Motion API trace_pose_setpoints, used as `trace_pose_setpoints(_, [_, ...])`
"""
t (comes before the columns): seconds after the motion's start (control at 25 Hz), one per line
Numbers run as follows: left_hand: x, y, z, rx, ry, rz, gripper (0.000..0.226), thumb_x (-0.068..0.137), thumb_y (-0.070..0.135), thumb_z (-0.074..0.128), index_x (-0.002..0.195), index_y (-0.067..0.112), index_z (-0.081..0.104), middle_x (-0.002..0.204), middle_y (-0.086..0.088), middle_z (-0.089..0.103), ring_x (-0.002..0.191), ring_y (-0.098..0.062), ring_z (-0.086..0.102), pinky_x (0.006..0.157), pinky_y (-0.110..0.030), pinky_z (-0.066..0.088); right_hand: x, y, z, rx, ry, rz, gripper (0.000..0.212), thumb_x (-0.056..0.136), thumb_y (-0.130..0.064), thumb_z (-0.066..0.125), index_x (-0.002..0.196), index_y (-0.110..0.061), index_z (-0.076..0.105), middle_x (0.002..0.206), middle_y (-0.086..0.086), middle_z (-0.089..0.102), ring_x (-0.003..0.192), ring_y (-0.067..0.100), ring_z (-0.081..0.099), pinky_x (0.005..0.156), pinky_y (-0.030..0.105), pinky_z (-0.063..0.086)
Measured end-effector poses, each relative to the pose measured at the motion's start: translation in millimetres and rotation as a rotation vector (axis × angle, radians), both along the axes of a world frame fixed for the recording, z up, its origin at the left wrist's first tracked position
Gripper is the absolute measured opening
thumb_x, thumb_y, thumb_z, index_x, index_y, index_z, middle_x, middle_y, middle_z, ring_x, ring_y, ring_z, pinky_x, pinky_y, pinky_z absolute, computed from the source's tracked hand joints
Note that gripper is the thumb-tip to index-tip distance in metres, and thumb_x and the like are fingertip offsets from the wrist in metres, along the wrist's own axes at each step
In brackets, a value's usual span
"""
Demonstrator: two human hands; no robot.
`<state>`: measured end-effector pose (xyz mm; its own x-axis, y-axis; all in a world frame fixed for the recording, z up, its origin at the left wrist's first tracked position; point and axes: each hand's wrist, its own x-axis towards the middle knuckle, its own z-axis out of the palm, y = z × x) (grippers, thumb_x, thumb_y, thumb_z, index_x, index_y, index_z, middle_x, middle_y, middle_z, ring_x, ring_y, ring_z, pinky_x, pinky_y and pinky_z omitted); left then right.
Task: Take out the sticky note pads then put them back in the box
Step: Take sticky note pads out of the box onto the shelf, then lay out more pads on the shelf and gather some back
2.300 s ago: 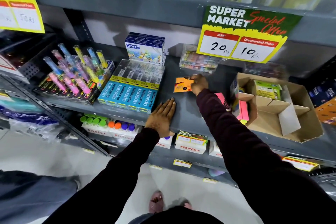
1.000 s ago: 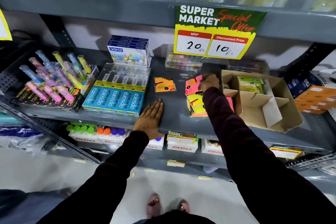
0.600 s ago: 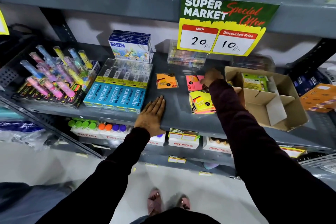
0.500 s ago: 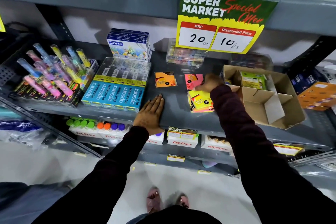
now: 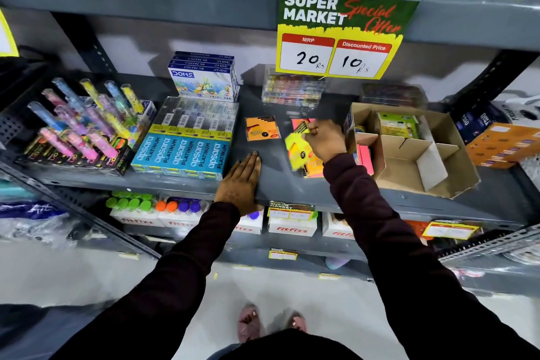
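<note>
An open cardboard box with dividers sits on the right of the grey shelf; a green pad pack lies in its back compartment and pink pads stand at its left wall. My right hand is shut on a yellow sticky note pad, lifted and tilted above an orange-pink pad on the shelf. A pink pad lies just behind my fingers. An orange pad rests alone further left. My left hand lies flat, fingers apart, on the shelf's front edge.
Blue Apsara pencil boxes and a Doms box fill the shelf's left middle. Glitter pens stand far left. Clear cases sit at the back under a price sign. Orange boxes lie far right.
My right hand set the pink pad down behind the stack, then picked the yellow pad off the stack's top and lifted it. My left hand stayed on the shelf edge.
</note>
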<state>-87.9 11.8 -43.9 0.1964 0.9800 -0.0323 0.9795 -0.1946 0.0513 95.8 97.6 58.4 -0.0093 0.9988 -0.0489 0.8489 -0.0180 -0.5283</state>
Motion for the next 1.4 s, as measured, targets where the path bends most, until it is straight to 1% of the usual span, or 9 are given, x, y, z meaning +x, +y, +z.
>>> trace_pose_setpoints(0.08, [0, -1, -1, 0.012, 0.004, 0.002, 0.107, 0.075, 0.051, 0.064, 0.145, 0.006, -0.003, 0.158, -0.010, -0.001, 0.145, -0.020, 0.000, 0.116, -0.033, -0.003, -17, -5, -2, 0.016, 0.004, 0.009, 0.009, 0.089, -0.016, 0.061, 0.083, -0.011, 0.058, 0.113, 0.025, 0.065, 0.110, 0.037, 0.060, 0.090, 0.037, 0.048])
trace_pose_setpoints(0.12, [0, 0, -2, 0.014, 0.002, 0.003, 0.107, 0.075, 0.050, 0.063, 0.145, 0.006, -0.004, 0.158, -0.010, -0.002, 0.145, -0.020, 0.000, 0.116, -0.033, -0.003, -25, -10, -6, 0.011, -0.025, 0.033, 0.008, 0.091, -0.013, 0.058, 0.098, -0.008, 0.058, 0.117, 0.024, 0.063, 0.113, 0.037, 0.058, 0.091, 0.037, 0.047])
trace_pose_setpoints(0.24, [0, 0, -3, 0.007, 0.003, 0.008, 0.107, 0.076, 0.049, 0.062, 0.145, 0.007, -0.008, 0.158, -0.009, -0.005, 0.145, -0.019, -0.002, 0.118, -0.034, 0.000, -41, -29, -19, 0.036, -0.246, 0.114, 0.043, 0.091, 0.002, 0.050, 0.133, 0.000, 0.041, 0.124, 0.023, 0.058, 0.115, 0.037, 0.058, 0.093, 0.040, 0.047])
trace_pose_setpoints(0.48, [-1, 2, -4, -0.002, 0.003, 0.003, 0.111, 0.075, 0.053, 0.063, 0.144, 0.008, -0.012, 0.158, -0.008, -0.011, 0.145, -0.020, -0.005, 0.119, -0.035, 0.000, -36, -37, -25, 0.097, -0.411, 0.188, 0.032, 0.088, 0.008, 0.050, 0.119, 0.001, 0.054, 0.120, 0.021, 0.062, 0.110, 0.036, 0.061, 0.092, 0.040, 0.050])
trace_pose_setpoints(0.6, [-2, 3, -4, -0.021, 0.016, 0.005, 0.117, 0.073, 0.060, 0.063, 0.144, 0.009, -0.014, 0.157, -0.007, -0.013, 0.145, -0.020, -0.006, 0.119, -0.035, -0.002, -5, -23, -20, 0.051, -0.385, 0.075, 0.029, 0.092, -0.012, 0.056, 0.118, 0.000, 0.055, 0.121, 0.022, 0.061, 0.114, 0.035, 0.058, 0.093, 0.039, 0.048])
trace_pose_setpoints(0.76, [-2, 2, -3, 0.001, 0.000, 0.009, 0.118, 0.072, 0.062, 0.063, 0.144, 0.009, -0.014, 0.157, -0.006, -0.013, 0.145, -0.019, -0.006, 0.114, -0.032, -0.008, 21, -10, -20, -0.217, -0.369, 0.048, 0.049, 0.087, -0.036, 0.064, 0.116, 0.003, 0.058, 0.122, 0.021, 0.062, 0.115, 0.035, 0.059, 0.093, 0.037, 0.050])
trace_pose_setpoints(0.92, [-2, 1, -2, 0.014, -0.007, 0.003, 0.117, 0.072, 0.061, 0.064, 0.144, 0.009, -0.013, 0.157, -0.007, -0.012, 0.145, -0.019, -0.006, 0.114, -0.032, -0.008, 18, -6, -23, -0.173, -0.377, 0.012, 0.053, 0.081, -0.037, 0.071, 0.117, 0.000, 0.057, 0.123, 0.022, 0.060, 0.116, 0.036, 0.057, 0.094, 0.038, 0.049])
trace_pose_setpoints(1.16, [-3, 4, -6, -0.014, -0.012, -0.001, 0.117, 0.072, 0.060, 0.064, 0.144, 0.010, -0.014, 0.157, -0.007, -0.013, 0.145, -0.019, -0.006, 0.119, -0.035, -0.002, 9, -2, -19, -0.103, -0.431, -0.040, 0.037, 0.083, -0.013, 0.069, 0.118, -0.005, 0.059, 0.121, 0.018, 0.063, 0.115, 0.036, 0.059, 0.089, 0.040, 0.053])
trace_pose_setpoints(1.4, [-4, 5, -11, 0.012, 0.025, -0.003, 0.115, 0.073, 0.061, 0.060, 0.144, 0.008, -0.013, 0.158, -0.008, -0.010, 0.145, -0.020, -0.003, 0.118, -0.035, -0.001, 12, 2, -6, -0.119, -0.373, -0.034, 0.039, 0.082, -0.018, 0.070, 0.117, -0.003, 0.060, 0.124, 0.022, 0.059, 0.115, 0.039, 0.058, 0.091, 0.039, 0.052])
